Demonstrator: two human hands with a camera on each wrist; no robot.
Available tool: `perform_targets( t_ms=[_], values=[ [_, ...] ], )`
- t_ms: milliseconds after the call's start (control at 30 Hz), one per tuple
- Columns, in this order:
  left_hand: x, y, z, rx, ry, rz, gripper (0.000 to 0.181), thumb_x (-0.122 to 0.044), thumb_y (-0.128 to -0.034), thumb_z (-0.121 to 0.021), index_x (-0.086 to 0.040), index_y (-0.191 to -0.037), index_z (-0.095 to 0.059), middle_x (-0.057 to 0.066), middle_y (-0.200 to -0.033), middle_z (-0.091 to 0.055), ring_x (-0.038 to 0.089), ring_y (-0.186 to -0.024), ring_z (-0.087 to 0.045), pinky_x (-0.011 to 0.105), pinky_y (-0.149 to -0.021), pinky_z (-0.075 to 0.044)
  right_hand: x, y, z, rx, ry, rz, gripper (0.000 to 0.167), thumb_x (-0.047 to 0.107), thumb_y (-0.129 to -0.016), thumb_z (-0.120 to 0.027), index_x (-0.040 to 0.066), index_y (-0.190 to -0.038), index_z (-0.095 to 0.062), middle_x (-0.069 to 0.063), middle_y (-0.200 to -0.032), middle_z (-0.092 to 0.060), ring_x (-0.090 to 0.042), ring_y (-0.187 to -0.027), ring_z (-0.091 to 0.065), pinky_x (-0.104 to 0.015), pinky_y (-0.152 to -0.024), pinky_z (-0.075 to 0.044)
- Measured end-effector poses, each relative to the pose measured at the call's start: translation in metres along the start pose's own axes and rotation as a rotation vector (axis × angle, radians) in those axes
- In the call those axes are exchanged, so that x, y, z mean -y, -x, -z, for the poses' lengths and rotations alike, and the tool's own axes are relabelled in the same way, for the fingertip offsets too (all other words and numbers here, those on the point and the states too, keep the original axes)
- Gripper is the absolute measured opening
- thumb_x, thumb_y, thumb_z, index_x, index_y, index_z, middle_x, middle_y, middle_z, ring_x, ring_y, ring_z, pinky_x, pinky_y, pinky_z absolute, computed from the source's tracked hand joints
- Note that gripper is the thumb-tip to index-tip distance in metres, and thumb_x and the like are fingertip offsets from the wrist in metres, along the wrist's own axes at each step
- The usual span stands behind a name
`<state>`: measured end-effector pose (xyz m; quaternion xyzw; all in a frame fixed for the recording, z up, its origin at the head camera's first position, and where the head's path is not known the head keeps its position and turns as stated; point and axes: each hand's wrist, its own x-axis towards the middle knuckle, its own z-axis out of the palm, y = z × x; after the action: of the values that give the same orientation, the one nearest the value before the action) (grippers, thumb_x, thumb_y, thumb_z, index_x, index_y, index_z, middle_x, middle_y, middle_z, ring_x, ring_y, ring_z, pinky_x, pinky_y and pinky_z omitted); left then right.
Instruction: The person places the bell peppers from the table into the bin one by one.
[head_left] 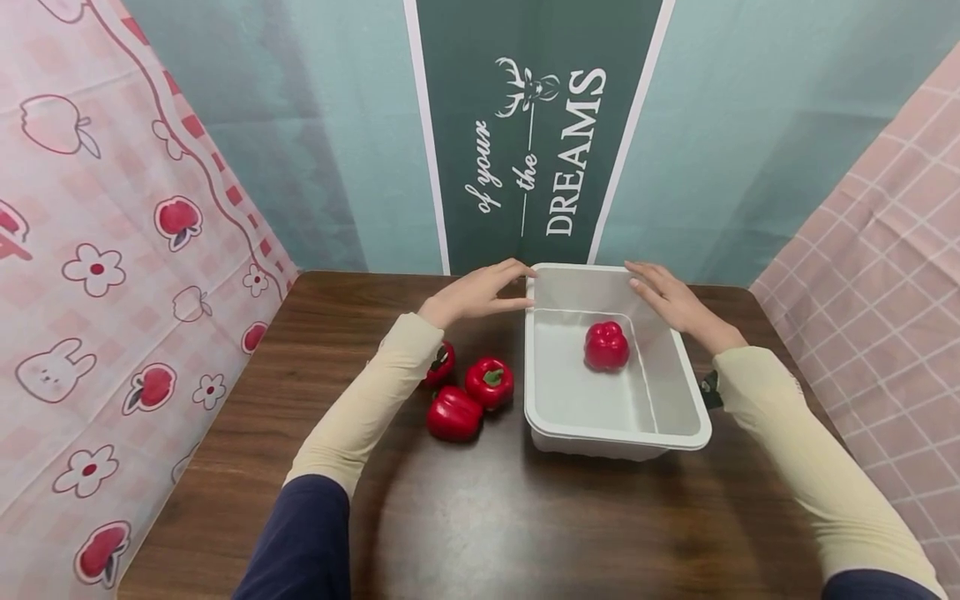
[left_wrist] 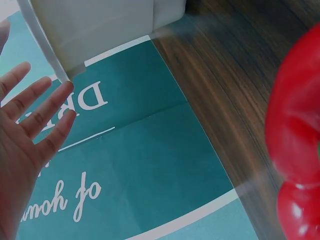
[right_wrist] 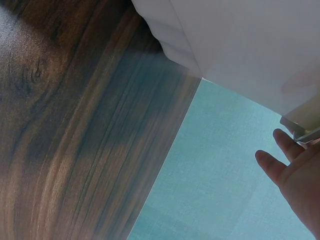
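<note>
A white plastic bin [head_left: 592, 439] stands on the table with one red bell pepper [head_left: 607, 346] inside it. At its far left corner my left hand [head_left: 480, 292] touches the rim with extended, spread fingers; in the left wrist view the fingertips [left_wrist: 64, 89] meet the rim edge. My right hand [head_left: 675, 302] is at the far right corner, its fingers reaching over the rim. The right wrist view has that hand [right_wrist: 300, 172] with straight fingers beside the bin's corner. Left of the bin lie three more red peppers: one upright [head_left: 490, 383], one on its side [head_left: 454, 414], one partly behind my left forearm [head_left: 442, 364].
The brown wooden table [head_left: 480, 517] extends toward me in front of the bin. A teal and green cloth [head_left: 517, 133] with lettering hangs right behind the table's back edge. Patterned pink cloths flank it on the left [head_left: 135, 333] and right [head_left: 892, 250].
</note>
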<state>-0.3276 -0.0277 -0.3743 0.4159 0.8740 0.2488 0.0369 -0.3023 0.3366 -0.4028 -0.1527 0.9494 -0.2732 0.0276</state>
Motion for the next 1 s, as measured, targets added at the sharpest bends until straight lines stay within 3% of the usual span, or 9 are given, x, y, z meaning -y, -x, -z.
perform_targets(
  t_ms=[167, 467, 700, 800, 1000],
  values=[
    [0.003, 0.003, -0.001, -0.004, 0.016, 0.008, 0.056, -0.048, -0.0822, -0.063, -0.027, -0.131, -0.045, -0.007, -0.124, -0.049, 0.002, -0.106, -0.048, 0.026, -0.093, -0.045, 0.000, 0.001, -0.001, 0.001, -0.003, -0.005, 0.056, 0.043, -0.098, -0.035, 0.020, -0.148, -0.023, -0.019, -0.150, -0.019, -0.042, -0.137, -0.017, -0.069, -0.101, -0.017],
    [0.005, 0.007, -0.003, 0.026, 0.004, 0.018, 0.058, -0.048, -0.0833, -0.062, -0.023, -0.132, -0.045, -0.005, -0.125, -0.049, 0.015, -0.112, -0.051, 0.029, -0.095, -0.044, -0.002, 0.001, -0.004, -0.002, -0.013, -0.009, 0.057, 0.045, -0.097, -0.034, 0.021, -0.148, -0.023, -0.019, -0.150, -0.020, -0.042, -0.137, -0.017, -0.070, -0.100, -0.017],
    [0.005, 0.010, -0.001, 0.016, 0.003, 0.030, 0.058, -0.053, -0.0815, -0.061, -0.026, -0.131, -0.046, -0.012, -0.122, -0.048, 0.007, -0.109, -0.049, 0.027, -0.094, -0.045, -0.001, 0.002, -0.005, -0.011, -0.015, -0.011, 0.057, 0.046, -0.097, -0.033, 0.021, -0.148, -0.023, -0.018, -0.150, -0.019, -0.042, -0.137, -0.017, -0.069, -0.101, -0.017],
    [0.005, 0.012, -0.001, 0.013, 0.013, 0.023, 0.059, -0.054, -0.0805, -0.061, -0.026, -0.130, -0.046, -0.012, -0.122, -0.049, 0.009, -0.111, -0.049, 0.028, -0.094, -0.045, 0.000, 0.002, -0.004, -0.012, -0.019, -0.010, 0.056, 0.046, -0.098, -0.033, 0.021, -0.147, -0.023, -0.017, -0.150, -0.020, -0.041, -0.137, -0.017, -0.069, -0.101, -0.017],
    [0.007, 0.012, -0.001, 0.019, 0.019, 0.004, 0.061, -0.056, -0.0810, -0.060, -0.024, -0.131, -0.045, -0.004, -0.125, -0.050, 0.015, -0.113, -0.050, 0.029, -0.095, -0.044, -0.001, 0.003, -0.004, -0.013, -0.020, -0.010, 0.056, 0.044, -0.098, -0.033, 0.021, -0.148, -0.023, -0.018, -0.150, -0.020, -0.042, -0.137, -0.018, -0.069, -0.100, -0.018]
  ],
)
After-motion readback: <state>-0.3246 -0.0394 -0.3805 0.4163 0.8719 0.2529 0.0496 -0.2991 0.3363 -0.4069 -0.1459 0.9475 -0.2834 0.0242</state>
